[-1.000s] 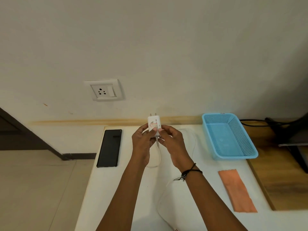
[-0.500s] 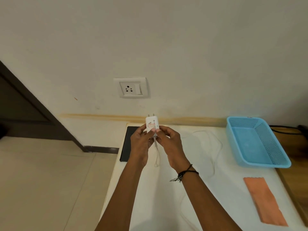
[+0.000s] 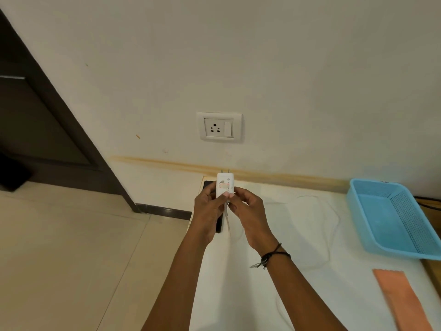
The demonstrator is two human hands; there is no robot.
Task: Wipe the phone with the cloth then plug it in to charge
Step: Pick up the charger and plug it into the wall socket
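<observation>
Charger [image 3: 224, 186], likely light and stiff, is pinched at its sides by left hand [image 3: 207, 211] and right hand [image 3: 248, 216] below the socket [image 3: 219, 126].

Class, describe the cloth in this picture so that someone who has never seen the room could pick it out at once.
Find the white table against the wall, then the blue basket at its far right. The cloth lies flat on the table, nearer the camera than the basket and apart from it. It is the only orange thing there, a long narrow strip.
</observation>
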